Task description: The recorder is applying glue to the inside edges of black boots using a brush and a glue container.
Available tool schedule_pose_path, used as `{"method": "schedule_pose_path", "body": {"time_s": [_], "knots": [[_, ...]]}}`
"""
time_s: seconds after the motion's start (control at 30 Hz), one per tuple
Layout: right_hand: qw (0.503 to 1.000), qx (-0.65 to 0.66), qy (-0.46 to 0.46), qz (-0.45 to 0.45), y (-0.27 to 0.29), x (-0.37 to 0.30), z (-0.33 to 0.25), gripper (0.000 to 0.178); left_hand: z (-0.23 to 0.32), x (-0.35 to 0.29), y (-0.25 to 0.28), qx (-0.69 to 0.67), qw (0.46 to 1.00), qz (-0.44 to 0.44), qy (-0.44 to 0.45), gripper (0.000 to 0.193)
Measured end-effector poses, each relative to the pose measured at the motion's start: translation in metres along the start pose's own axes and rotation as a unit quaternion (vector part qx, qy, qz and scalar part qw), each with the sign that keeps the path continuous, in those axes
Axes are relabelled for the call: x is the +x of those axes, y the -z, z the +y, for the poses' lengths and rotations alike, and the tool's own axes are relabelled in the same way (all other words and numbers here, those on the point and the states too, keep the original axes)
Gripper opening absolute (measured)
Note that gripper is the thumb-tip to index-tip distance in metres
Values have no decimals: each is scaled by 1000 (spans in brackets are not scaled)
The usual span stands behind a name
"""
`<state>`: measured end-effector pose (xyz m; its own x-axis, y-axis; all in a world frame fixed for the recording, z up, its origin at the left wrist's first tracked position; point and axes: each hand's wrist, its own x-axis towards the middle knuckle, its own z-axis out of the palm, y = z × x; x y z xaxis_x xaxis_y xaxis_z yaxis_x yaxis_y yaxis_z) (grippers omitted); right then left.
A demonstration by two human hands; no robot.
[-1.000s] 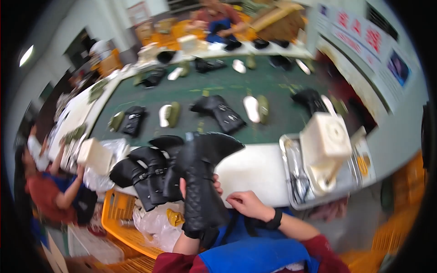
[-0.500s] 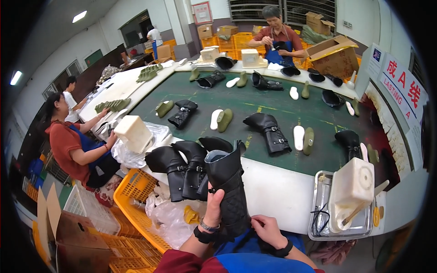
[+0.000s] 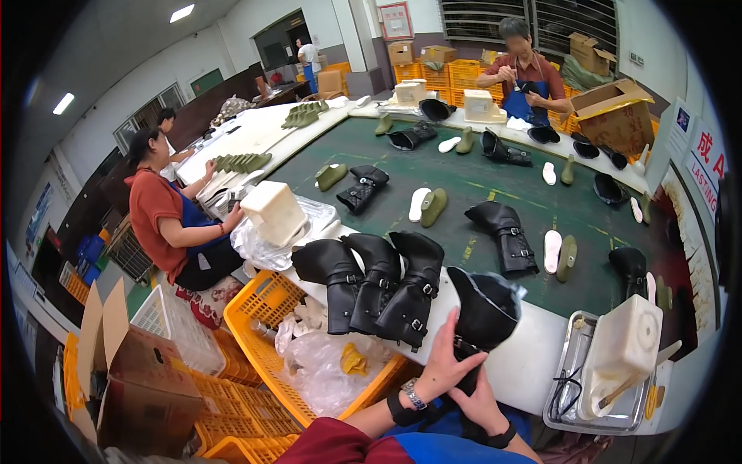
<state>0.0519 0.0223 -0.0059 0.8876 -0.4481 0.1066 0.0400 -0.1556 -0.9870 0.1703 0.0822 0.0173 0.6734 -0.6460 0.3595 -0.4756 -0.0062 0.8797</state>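
A black boot upper (image 3: 483, 309) with a pale-lined opening is tilted in front of me over the near table edge, its shaft opening facing up and away. My left hand (image 3: 442, 360) grips its left side, with fingers lying along the leather. Just below, my right hand (image 3: 479, 402) closes round the lower part of the same boot upper, close to the left fingers. To the left, three black buckled boot uppers (image 3: 415, 290) lie side by side on the white table rim (image 3: 525, 359). The lower end of the held piece is partly hidden by my hands.
A green conveyor belt (image 3: 433, 174) carries boot uppers, white insoles and green shoe lasts (image 3: 566, 257). Right of me stands a metal tray (image 3: 563, 387) with a cream container (image 3: 626, 340) and brush. A yellow crate (image 3: 263, 371) holds plastic bags. Co-workers stand left and across.
The held boot upper has turned from upright to tilted, opening away from me. My right hand has come up to it, beside the left. The view has swung left.
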Motion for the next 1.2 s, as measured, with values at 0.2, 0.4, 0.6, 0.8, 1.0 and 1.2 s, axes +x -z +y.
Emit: {"method": "schedule_pose_path", "body": {"time_s": [0.2,0.4,0.6,0.8,1.0,1.2], "knots": [[989,100,-13,108,8,2,13,47,-8,4,6,-5,996,-70,-55,79],[965,203,-23,163,14,3,11,47,-46,-7,8,-36,989,-135,54,71],[956,191,8,222,19,0,1,49,-60,-21,1,-248,906,-224,258,58],[961,140,31,239,23,2,4,51,-69,-21,-8,-489,727,-217,431,32],[974,123,41,185,22,1,12,61,-45,-14,-8,-778,506,-223,299,56],[973,191,13,129,25,-9,18,76,-36,-24,-16,-822,440,-262,249,65]]}}
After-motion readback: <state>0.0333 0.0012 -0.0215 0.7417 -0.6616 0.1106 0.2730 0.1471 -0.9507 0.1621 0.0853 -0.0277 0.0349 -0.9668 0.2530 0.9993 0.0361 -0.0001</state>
